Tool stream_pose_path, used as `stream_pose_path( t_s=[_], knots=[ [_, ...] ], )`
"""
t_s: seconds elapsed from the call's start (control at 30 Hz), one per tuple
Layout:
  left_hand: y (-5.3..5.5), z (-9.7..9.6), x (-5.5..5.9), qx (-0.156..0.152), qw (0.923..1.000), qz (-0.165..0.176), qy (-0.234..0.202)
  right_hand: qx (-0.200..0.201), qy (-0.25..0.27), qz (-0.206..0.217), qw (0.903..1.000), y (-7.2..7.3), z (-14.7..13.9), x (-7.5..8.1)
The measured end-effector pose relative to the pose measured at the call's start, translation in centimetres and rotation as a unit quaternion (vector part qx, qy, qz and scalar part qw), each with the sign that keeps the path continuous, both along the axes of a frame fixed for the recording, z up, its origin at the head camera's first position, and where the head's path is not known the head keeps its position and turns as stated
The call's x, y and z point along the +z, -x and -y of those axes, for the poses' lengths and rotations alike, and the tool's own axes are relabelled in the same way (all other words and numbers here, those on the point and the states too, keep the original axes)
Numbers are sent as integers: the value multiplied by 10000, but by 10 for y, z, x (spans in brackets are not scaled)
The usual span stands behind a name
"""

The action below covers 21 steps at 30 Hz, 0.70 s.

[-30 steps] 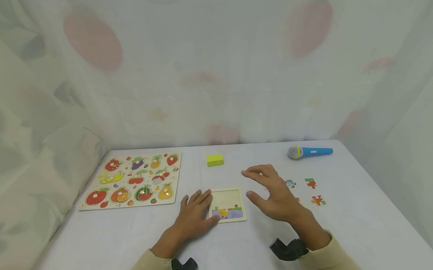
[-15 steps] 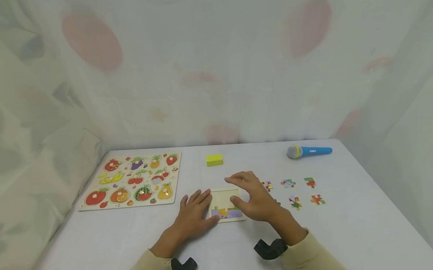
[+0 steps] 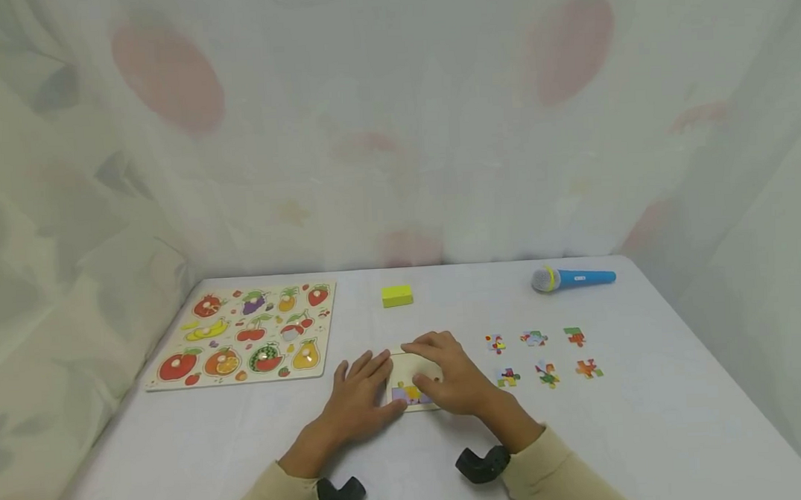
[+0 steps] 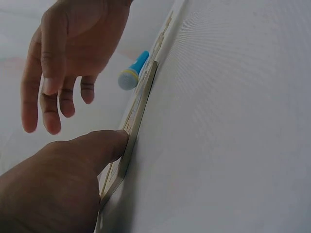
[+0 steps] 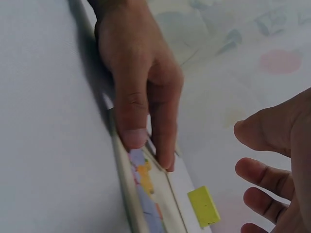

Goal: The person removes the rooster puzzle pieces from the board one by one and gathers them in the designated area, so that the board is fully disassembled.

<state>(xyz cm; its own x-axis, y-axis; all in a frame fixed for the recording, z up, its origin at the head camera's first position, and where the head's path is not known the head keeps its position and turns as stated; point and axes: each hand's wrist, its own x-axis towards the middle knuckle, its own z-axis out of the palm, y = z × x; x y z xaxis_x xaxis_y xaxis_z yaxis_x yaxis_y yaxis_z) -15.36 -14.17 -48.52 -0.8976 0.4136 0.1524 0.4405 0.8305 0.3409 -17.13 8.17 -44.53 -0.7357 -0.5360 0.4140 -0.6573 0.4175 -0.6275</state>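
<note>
Touching puzzle tray (image 3: 404,365), left hand (image 3: 359,402) lay straight-fingered.
Right hand (image 3: 458,382) hovered above, unclenched; 6 pieces (image 3: 548,375) lay to its right.

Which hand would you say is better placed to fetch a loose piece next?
Probably the right hand: it looks empty and nearer the loose pieces; the left hand rests on the puzzle tray.

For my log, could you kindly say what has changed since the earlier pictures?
The right hand moved left, from beside the puzzle tray to above it, uncovering loose pieces; it holds nothing. The left hand on the tray, yellow block and microphone stayed put.
</note>
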Motion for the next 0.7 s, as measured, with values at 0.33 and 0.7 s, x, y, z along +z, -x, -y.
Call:
stream_pose_path(
  t_s=[0.33,0.7],
  knots=[
    [0,-1,0,-25,10000,-29,-7,166,-280,-102,9994,3,4,-25],
    [1,0,1,-1,10000,20,64,1,-1499,-61,9887,3,10,-33]
  ],
)
